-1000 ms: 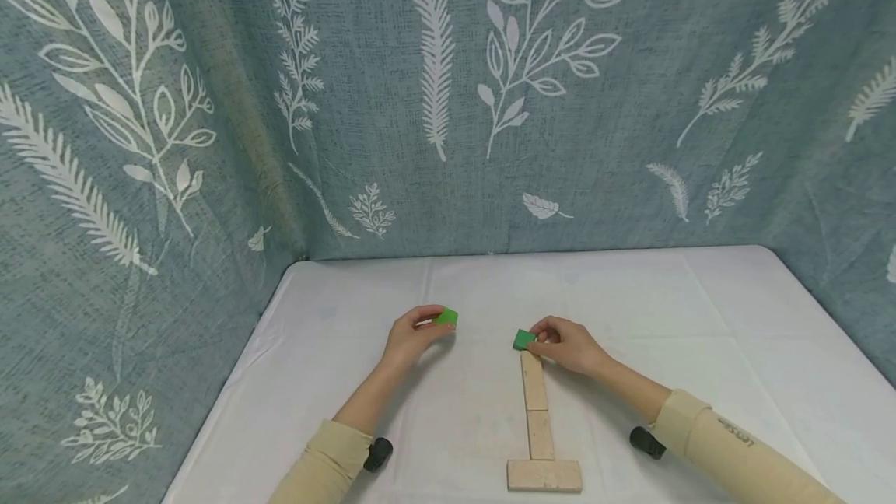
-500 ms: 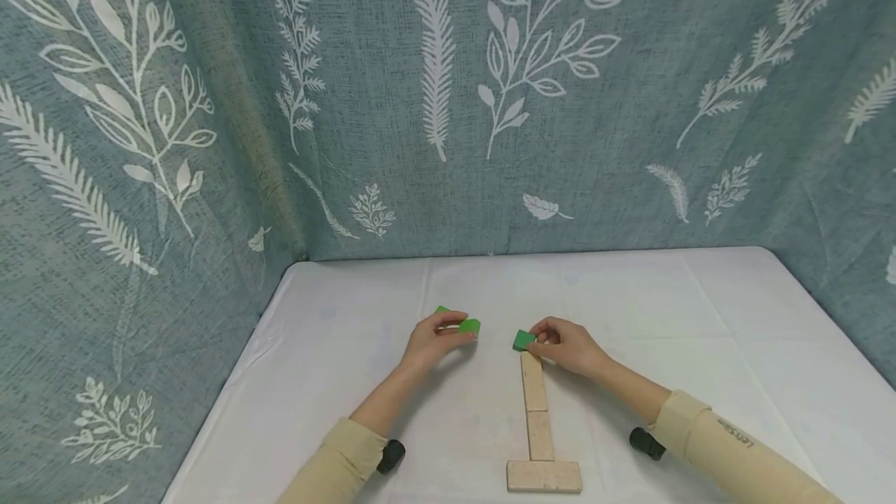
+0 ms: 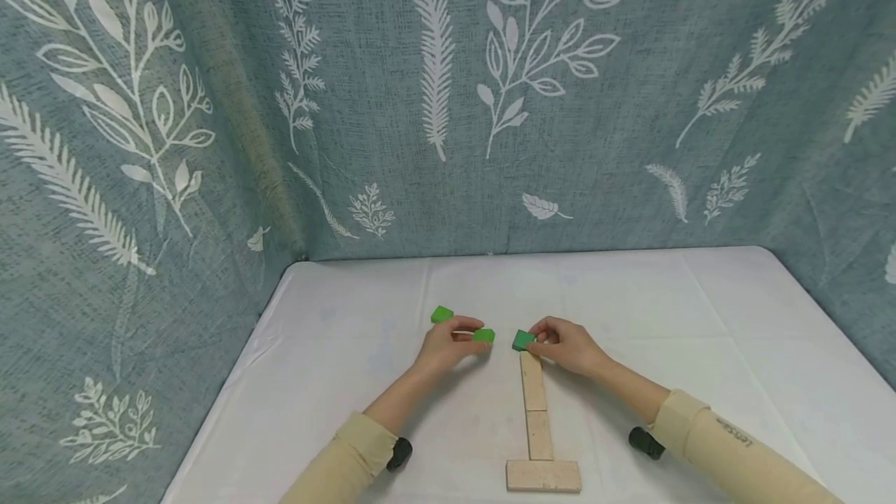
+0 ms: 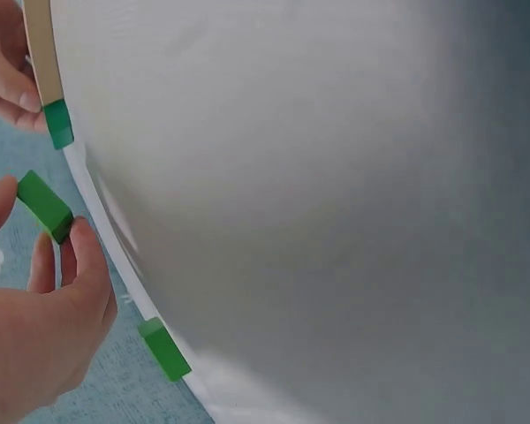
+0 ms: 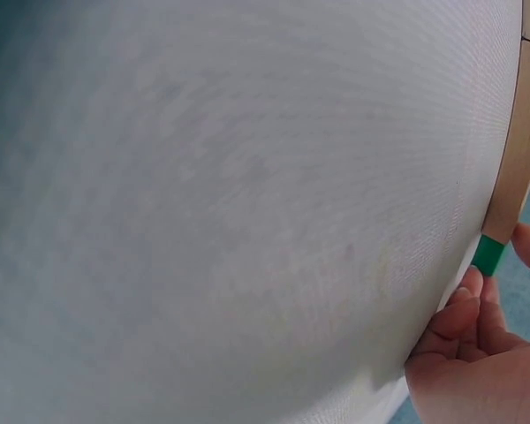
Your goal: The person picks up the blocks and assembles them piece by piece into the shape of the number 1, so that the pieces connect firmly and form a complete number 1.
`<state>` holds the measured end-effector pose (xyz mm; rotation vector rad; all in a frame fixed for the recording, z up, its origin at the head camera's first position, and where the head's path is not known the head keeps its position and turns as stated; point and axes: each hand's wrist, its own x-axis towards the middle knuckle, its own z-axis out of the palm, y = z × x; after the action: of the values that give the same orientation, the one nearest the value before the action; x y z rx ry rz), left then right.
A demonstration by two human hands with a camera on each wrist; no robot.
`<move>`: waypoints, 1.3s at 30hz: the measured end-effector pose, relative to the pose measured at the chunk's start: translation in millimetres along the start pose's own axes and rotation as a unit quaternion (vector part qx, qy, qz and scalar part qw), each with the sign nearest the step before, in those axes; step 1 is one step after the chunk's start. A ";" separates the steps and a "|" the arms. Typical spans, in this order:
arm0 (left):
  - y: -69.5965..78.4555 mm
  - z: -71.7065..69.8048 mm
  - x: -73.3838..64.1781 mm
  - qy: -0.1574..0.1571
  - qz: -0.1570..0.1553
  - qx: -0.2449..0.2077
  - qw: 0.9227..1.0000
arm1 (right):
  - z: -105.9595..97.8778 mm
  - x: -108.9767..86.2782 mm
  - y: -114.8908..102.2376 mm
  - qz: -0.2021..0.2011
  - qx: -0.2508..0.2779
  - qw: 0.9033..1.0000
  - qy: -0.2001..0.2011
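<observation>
My left hand (image 3: pixel 442 347) pinches a bright green block (image 3: pixel 484 336) between thumb and fingers; in the left wrist view that green block (image 4: pixel 46 206) tilts between the fingertips. Behind the hand, a second bright green block (image 3: pixel 442 314) lies on the table. With thumb and fingertips, my right hand (image 3: pixel 570 346) holds a darker green block (image 3: pixel 522 340) at the far end of a row of wooden planks (image 3: pixel 533 383). In the right wrist view this dark green block (image 5: pixel 488 255) meets the plank's end (image 5: pixel 517 168). The held bright block is a short way left of it.
At the near end of the row, a wooden plank (image 3: pixel 543 476) lies crosswise. White cloth covers the table (image 3: pixel 630 294), and a blue-grey leaf-patterned curtain (image 3: pixel 448 201) hangs behind and at the sides. Black devices (image 3: pixel 645 442) sit beneath both wrists.
The left hand has moved right and slightly nearer with its bright green block, towards the dark green one. The block behind it has come into sight. The right hand stays in place.
</observation>
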<state>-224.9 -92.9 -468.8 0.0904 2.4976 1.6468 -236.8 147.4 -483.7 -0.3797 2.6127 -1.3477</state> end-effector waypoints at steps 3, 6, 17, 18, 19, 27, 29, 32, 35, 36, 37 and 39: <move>0.9 3.4 -0.4 -0.009 0.009 0.014 1.000 | -0.1 0.0 0.2 0.001 -0.001 1.000 0.000; 1.7 7.5 0.5 -0.022 0.027 0.032 0.999 | -0.4 0.2 0.1 0.002 0.000 1.000 0.000; 4.1 19.9 3.6 -0.047 0.075 0.080 0.993 | -1.0 0.3 -0.3 0.001 0.004 1.000 -0.003; 4.3 20.6 4.1 -0.050 0.080 0.083 0.992 | -1.0 0.2 -0.3 0.002 0.004 1.000 -0.003; 4.4 21.3 4.5 -0.053 0.085 0.087 0.991 | -1.0 0.1 -0.4 0.002 0.003 1.000 -0.002; 4.0 25.7 6.9 -0.063 0.118 0.117 0.984 | -1.0 0.0 0.2 0.004 0.001 1.000 -0.002; 4.2 26.8 7.0 -0.063 0.123 0.123 0.983 | -1.0 0.1 0.5 0.004 0.002 1.000 -0.003; 5.6 28.4 6.8 -0.065 0.128 0.130 0.981 | -0.9 0.2 0.6 0.004 0.002 1.000 -0.004; 7.1 29.8 6.6 -0.065 0.128 0.134 0.981 | -0.7 0.3 0.5 0.005 0.000 1.000 -0.002; 7.7 30.1 6.5 -0.065 0.128 0.135 0.980 | -0.6 0.4 0.5 0.006 -0.001 1.000 -0.002; 8.1 30.5 6.5 -0.065 0.128 0.134 0.980 | -0.6 0.6 0.6 0.006 -0.002 1.000 -0.002; 8.4 31.1 6.6 -0.065 0.128 0.137 0.980 | -0.7 0.8 0.5 0.006 -0.004 1.000 0.000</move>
<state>-226.8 -60.4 -473.7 0.5516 2.6827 1.3124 -237.9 147.9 -483.7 -0.3642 2.6153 -1.3344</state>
